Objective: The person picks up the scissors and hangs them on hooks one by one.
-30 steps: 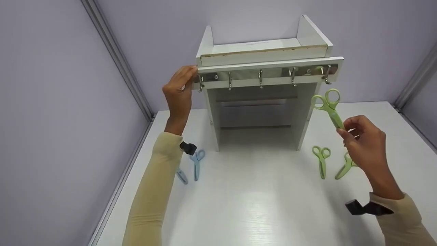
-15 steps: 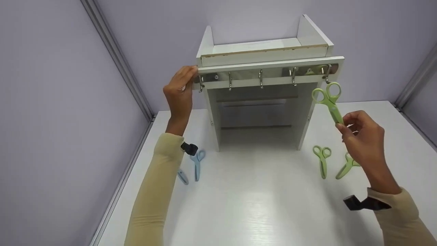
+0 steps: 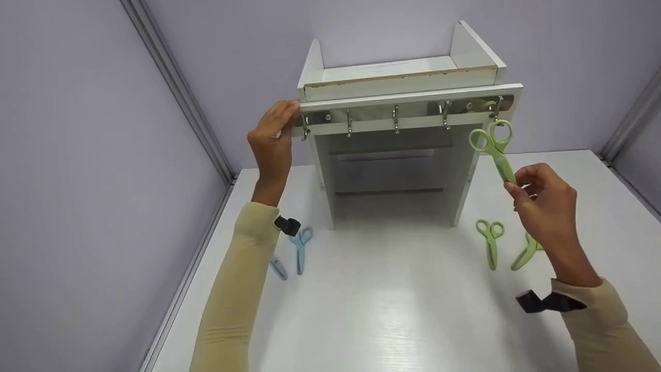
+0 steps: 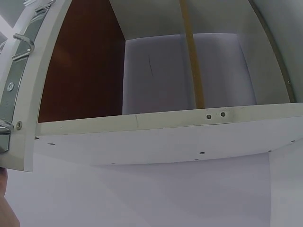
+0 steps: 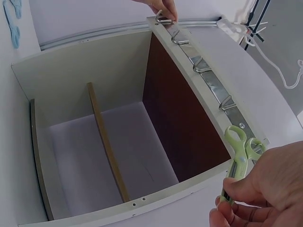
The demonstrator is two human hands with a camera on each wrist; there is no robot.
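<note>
The right hand [image 3: 542, 206] pinches a green pair of scissors [image 3: 494, 147] by the blades, handles up, one loop right at the rightmost hook [image 3: 497, 111] of the metal hook rail [image 3: 397, 114]. The left hand [image 3: 272, 139] grips the rail's left end, fingers curled over the edge of the white cabinet [image 3: 403, 77]. The right wrist view shows what the head view hides: the cabinet's inside, with a brown panel [image 5: 184, 118] and a wooden strip [image 5: 106, 146], nothing lying in it. On the desk [image 3: 387, 320], two more green scissors [image 3: 489, 240] lie right of the cabinet and two blue scissors [image 3: 299, 248] left. The desk's near middle is bare.
</note>
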